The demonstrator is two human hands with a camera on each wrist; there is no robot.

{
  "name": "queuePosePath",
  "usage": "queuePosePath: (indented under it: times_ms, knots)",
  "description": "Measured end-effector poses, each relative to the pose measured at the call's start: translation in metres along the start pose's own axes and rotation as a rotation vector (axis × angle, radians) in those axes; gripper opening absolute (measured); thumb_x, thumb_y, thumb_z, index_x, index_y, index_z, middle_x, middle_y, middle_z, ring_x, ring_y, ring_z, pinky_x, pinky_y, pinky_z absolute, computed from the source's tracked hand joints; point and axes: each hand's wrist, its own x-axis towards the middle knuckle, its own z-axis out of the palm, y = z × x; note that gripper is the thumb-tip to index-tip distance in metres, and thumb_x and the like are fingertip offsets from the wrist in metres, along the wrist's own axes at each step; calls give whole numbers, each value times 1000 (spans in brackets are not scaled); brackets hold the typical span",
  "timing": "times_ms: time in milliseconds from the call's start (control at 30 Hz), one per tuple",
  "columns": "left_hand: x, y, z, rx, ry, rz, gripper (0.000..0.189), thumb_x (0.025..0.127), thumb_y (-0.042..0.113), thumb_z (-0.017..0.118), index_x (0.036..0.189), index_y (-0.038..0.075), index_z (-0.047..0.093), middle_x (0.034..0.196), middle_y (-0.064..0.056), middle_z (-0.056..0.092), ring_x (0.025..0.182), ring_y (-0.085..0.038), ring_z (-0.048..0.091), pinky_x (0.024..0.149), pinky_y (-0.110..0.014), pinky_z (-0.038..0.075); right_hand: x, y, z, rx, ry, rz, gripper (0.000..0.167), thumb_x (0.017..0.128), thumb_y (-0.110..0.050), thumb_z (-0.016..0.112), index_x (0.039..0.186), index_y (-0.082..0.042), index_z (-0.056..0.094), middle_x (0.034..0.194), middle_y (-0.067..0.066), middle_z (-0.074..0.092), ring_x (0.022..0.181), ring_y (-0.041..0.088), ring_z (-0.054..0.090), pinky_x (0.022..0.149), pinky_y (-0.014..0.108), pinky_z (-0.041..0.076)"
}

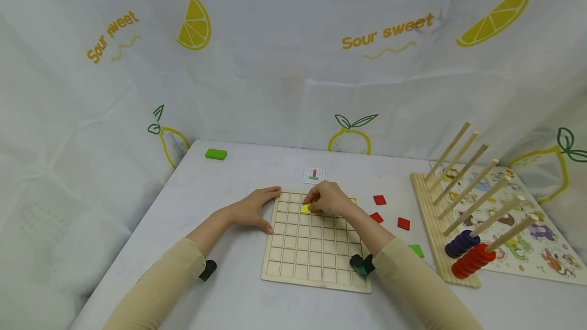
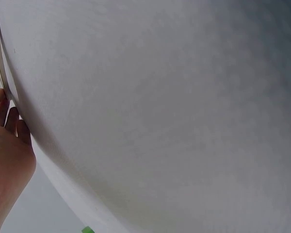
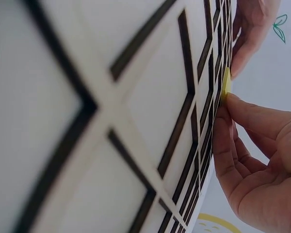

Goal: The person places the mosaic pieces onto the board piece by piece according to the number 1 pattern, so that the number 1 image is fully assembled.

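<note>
A square wooden grid board (image 1: 316,283) lies on the table. Thumb and fingertips of my right hand (image 1: 329,198) pinch a yellow square tile (image 1: 305,210) over a cell near the board's far edge. In the right wrist view the yellow tile (image 3: 226,87) stands at the grid surface between thumb and fingers. My left hand (image 1: 249,210) rests at the board's left edge, its thumb and fingers spread along it. Just beyond the board is a small gridded card (image 1: 314,175) with a coloured pattern.
Right of the board lie three red tiles, one (image 1: 403,223) nearest the rack, and a green tile (image 1: 416,250). A wooden peg rack (image 1: 426,218) holds purple rings (image 1: 462,243) and red rings (image 1: 474,261), beside an animal picture sheet (image 1: 541,248). A green block (image 1: 216,154) sits far left.
</note>
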Motion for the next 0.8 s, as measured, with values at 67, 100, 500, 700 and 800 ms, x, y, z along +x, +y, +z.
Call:
queuePosePath:
  times_ms: [67, 100, 500, 700, 800]
  knots:
    - [0, 1, 0, 0, -1, -4, 109, 72, 33, 88, 156, 2, 25, 166, -13, 20, 154, -39, 18, 125, -56, 21, 0, 0, 0, -7, 1, -1, 6, 85, -7, 74, 89, -9, 78, 78, 4, 72, 70, 11, 57, 63, 22, 46]
    - [0, 1, 0, -1, -2, -6, 109, 72, 33, 88, 156, 2, 25, 167, -13, 20, 154, -39, 18, 125, -56, 21, 0, -1, 0, -7, 0, 0, 6, 85, -7, 74, 89, -9, 78, 78, 4, 72, 69, 11, 56, 64, 22, 46]
    - [1, 0, 1, -8, -2, -16, 109, 72, 32, 88, 156, 3, 25, 167, -12, 19, 154, -39, 17, 126, -56, 21, -3, 0, -4, -27, 20, -26, 10, 84, -6, 74, 94, -9, 76, 80, 4, 69, 71, 11, 57, 67, 23, 48]
    - [1, -1, 1, -3, 2, -9, 110, 71, 32, 89, 156, 3, 26, 167, -12, 20, 154, -39, 18, 125, -56, 21, -6, 7, -18, -9, 65, -21, 15, 84, -7, 72, 99, -6, 75, 86, 8, 70, 79, 16, 60, 67, 24, 49]
    - [1, -1, 1, -6, 4, -10, 110, 71, 32, 89, 156, 3, 26, 167, -12, 19, 154, -39, 18, 125, -56, 22, -8, 10, -28, -8, 87, -13, 18, 85, -8, 73, 102, -5, 75, 89, 10, 71, 83, 18, 63, 68, 24, 51]
